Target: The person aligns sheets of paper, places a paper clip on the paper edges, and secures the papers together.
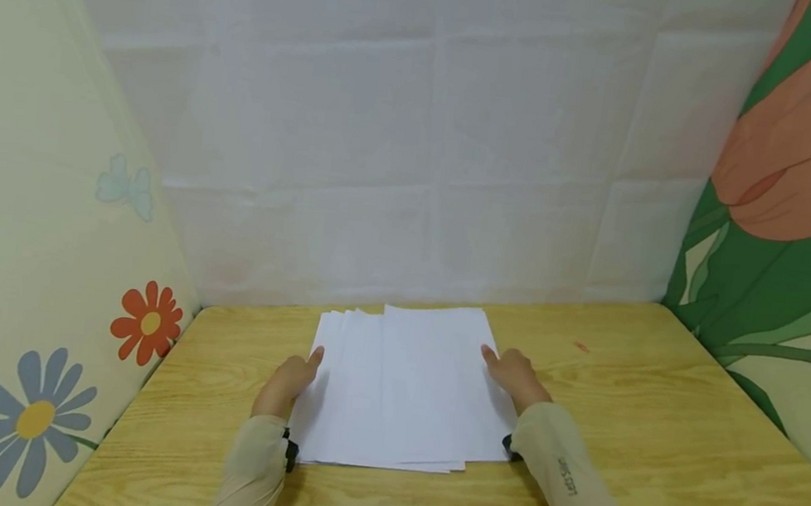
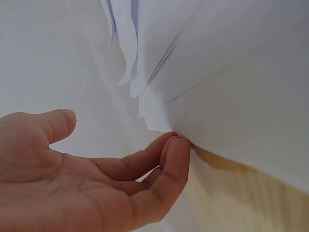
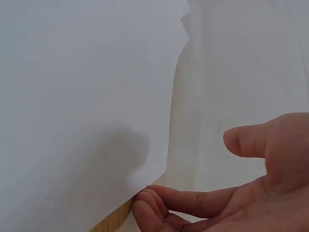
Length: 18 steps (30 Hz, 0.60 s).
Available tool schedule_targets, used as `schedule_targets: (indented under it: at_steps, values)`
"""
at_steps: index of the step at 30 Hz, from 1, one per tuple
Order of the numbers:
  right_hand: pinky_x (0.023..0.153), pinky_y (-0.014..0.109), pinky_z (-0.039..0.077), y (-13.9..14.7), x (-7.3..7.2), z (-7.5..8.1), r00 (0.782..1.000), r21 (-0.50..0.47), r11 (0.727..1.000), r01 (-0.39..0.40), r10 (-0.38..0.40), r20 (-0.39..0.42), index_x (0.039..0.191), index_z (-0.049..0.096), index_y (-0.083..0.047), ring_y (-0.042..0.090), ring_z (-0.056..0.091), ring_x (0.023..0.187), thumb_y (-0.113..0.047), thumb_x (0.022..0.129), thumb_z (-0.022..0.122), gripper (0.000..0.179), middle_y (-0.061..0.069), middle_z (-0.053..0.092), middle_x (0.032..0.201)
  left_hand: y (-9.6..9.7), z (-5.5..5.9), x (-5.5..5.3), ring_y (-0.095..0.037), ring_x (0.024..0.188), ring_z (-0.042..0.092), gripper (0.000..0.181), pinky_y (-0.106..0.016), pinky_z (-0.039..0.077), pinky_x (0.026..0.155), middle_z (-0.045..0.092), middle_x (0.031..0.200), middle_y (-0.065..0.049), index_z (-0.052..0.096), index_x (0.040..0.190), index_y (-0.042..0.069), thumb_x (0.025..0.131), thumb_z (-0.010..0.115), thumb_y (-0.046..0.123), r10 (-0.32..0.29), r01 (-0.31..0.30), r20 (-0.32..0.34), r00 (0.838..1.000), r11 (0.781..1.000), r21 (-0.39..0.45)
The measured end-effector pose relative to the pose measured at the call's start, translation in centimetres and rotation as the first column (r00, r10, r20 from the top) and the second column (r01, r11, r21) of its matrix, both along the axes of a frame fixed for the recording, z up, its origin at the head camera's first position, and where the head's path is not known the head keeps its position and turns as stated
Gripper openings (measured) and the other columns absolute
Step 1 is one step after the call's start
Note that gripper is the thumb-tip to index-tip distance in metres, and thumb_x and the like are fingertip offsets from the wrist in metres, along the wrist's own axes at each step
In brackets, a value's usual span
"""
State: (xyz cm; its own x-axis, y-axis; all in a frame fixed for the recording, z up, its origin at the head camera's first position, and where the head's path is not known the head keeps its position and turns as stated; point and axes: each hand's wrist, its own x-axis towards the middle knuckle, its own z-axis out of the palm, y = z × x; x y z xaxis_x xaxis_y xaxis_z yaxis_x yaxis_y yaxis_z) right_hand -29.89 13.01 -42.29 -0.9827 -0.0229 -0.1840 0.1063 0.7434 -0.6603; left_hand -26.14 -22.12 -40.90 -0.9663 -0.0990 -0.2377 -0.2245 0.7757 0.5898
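Several white paper sheets [image 1: 421, 380] lie fanned sideways in an overlapping pile, their edges not lined up. At the pile's left side is my left hand [image 1: 291, 382]. In the left wrist view its bent fingertips [image 2: 176, 150] touch the edge of the sheets [image 2: 231, 87], and the thumb stands away from the paper. On the opposite side, my right hand [image 1: 515, 376] meets the right edge. The right wrist view shows its fingertips [image 3: 147, 205] against the border of the top sheet [image 3: 87, 96], with the thumb raised clear and its shadow on the paper.
The pile rests on a wood-grain table [image 1: 654, 448]. Behind it hangs a creased white cloth [image 1: 419, 138]. A flower-patterned panel [image 1: 22, 259] borders the left, and a tulip-patterned panel [image 1: 809, 274] borders the right. A small reddish mark [image 1: 581, 346] shows on the tabletop.
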Motion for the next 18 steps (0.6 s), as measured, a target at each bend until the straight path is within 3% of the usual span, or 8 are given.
schedule_targets:
  at_steps: [7, 18]
  values:
    - [0.088, 0.052, 0.048, -0.3, 0.1, 0.0, 1.0, -0.012, 1.0, -0.014, 0.014, -0.017, 0.12, 0.045, 0.026, 0.048, 0.055, 0.106, -0.033, 0.104, 0.037, 0.062, 0.041, 0.053, 0.115, 0.7, 0.0, -0.2, -0.046, 0.114, 0.052, 0.069, -0.052, 0.044, 0.096, 0.047, 0.128, -0.04, 0.042, 0.126, -0.025, 0.105, 0.024, 0.038, 0.011, -0.011, 0.01, 1.0, 1.0, -0.018]
    - [0.09, 0.052, 0.047, -1.1, 0.1, 0.1, 1.0, -0.023, 1.0, -0.013, 0.012, -0.027, 0.12, 0.044, 0.027, 0.049, 0.053, 0.109, -0.032, 0.104, 0.037, 0.062, 0.042, 0.05, 0.119, 1.7, -0.4, -0.4, -0.05, 0.121, 0.045, 0.07, -0.054, 0.041, 0.1, 0.045, 0.13, -0.04, 0.041, 0.127, -0.025, 0.105, 0.025, 0.039, 0.018, -0.018, 0.013, 1.0, 1.0, 0.01]
